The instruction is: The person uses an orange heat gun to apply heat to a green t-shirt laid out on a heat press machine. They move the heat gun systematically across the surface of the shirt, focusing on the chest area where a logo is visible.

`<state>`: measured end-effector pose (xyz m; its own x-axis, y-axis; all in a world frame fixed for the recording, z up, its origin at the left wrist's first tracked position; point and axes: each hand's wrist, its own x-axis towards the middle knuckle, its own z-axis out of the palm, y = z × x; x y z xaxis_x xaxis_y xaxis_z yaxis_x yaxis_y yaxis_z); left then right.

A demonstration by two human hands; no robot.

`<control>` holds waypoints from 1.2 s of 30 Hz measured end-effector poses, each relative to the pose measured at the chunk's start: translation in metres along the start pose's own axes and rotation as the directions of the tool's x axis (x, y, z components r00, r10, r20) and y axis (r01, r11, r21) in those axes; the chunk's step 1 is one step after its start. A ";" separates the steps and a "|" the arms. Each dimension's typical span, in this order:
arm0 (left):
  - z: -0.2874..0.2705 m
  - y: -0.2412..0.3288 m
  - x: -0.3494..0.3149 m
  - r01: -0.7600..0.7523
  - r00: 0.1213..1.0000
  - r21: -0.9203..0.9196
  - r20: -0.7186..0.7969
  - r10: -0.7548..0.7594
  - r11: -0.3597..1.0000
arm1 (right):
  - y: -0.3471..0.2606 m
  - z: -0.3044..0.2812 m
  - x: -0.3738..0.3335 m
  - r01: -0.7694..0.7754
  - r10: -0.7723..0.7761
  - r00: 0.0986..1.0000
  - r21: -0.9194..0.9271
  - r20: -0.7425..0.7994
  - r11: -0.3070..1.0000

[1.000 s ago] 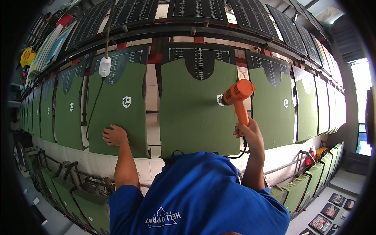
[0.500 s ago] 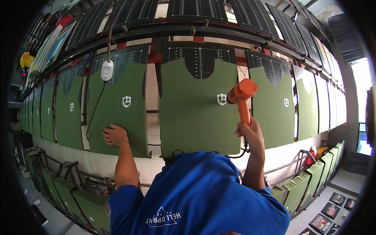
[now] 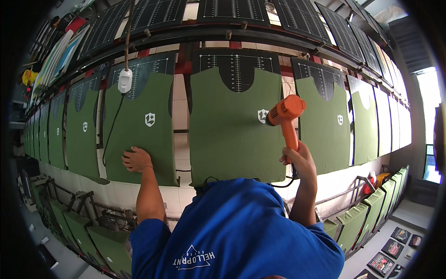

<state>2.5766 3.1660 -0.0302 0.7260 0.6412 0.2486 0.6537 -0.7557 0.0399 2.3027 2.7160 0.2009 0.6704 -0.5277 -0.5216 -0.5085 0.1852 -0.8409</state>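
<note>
Beside the badge, gripping heat gun in right hand, resting spread left hand, apparently heating, next likely needing steadiness.

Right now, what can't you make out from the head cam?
- Head view: right part of the white emblem on the middle green shirt, behind the orange heat gun.
- Head view: left palm, hidden under the back of the left hand.
- Head view: lower handle, covered by the right hand.
- Head view: middle of that shirt's hem, behind the wearer's blue shirt.
- Head view: top-centre black board's far end, cut off by the upper edge.
</note>
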 end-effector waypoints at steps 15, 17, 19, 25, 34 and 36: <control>0.001 0.000 0.000 -0.006 1.000 0.011 -0.004 0.006 1.000 | -0.001 -0.003 -0.004 -0.018 0.017 0.999 0.011 0.047 1.000; 0.000 0.000 0.000 -0.009 1.000 0.016 -0.004 0.009 1.000 | -0.001 0.001 -0.004 -0.009 0.008 1.000 0.010 0.025 1.000; -0.001 0.000 0.000 -0.009 1.000 0.015 -0.007 0.009 1.000 | -0.002 0.001 -0.003 -0.006 0.006 0.999 0.004 0.038 1.000; -0.001 0.000 0.000 -0.001 1.000 0.020 0.005 0.001 1.000 | -0.002 0.005 0.000 0.003 -0.004 0.999 0.012 0.054 1.000; -0.002 -0.001 0.000 -0.003 1.000 0.006 0.023 0.003 1.000 | -0.003 0.007 0.004 0.024 -0.024 0.997 -0.004 0.078 1.000; -0.003 0.001 0.000 -0.008 1.000 0.007 0.025 0.008 1.000 | -0.004 0.009 0.006 0.024 -0.023 0.997 -0.019 0.077 1.000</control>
<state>2.5763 3.1650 -0.0269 0.7360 0.6386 0.2247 0.6495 -0.7597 0.0316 2.3133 2.7197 0.1997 0.7214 -0.4664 -0.5119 -0.5021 0.1568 -0.8505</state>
